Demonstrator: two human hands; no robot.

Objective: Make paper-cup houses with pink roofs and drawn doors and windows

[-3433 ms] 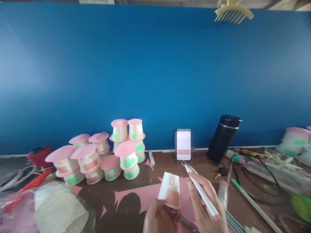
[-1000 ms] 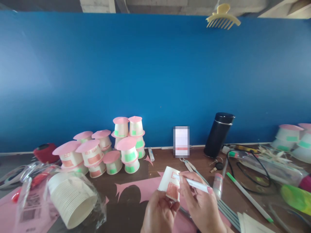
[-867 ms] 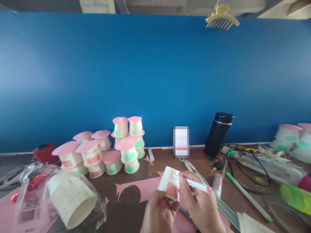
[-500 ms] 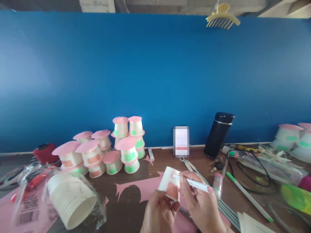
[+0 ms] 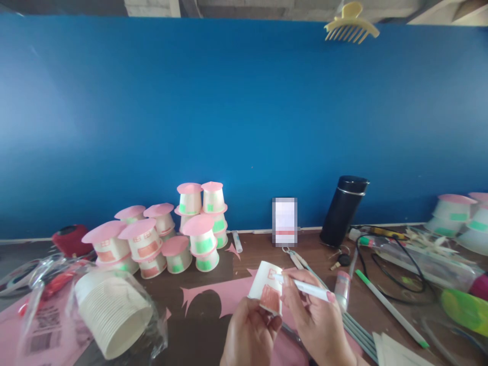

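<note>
My left hand (image 5: pixel 249 330) is closed round the lower end of a white paper cup (image 5: pixel 261 277), held tilted above the table. A filled reddish door shape and a small window outline are drawn on the cup's side. In my right hand (image 5: pixel 318 317) is a white marker (image 5: pixel 310 290) with a pink end, its tip at the window outline. Beneath my hands lies pink paper (image 5: pixel 234 295) with round cut-outs. To the left stand several paper cups with pink paper roofs (image 5: pixel 198 223), some stacked, with green or reddish patches drawn on them.
A stack of plain paper cups (image 5: pixel 110 315) lies in a clear plastic bag at the left. Behind my hands stands a blurred white card (image 5: pixel 285 218); to its right are a black flask (image 5: pixel 343 211), keys (image 5: pixel 339 262), a glue stick (image 5: pixel 342 290) and a green-capped marker (image 5: pixel 392 309).
The marker tip has shifted very slightly at the window outline, where a little more of the reddish line shows. My left hand stays on the cup.
</note>
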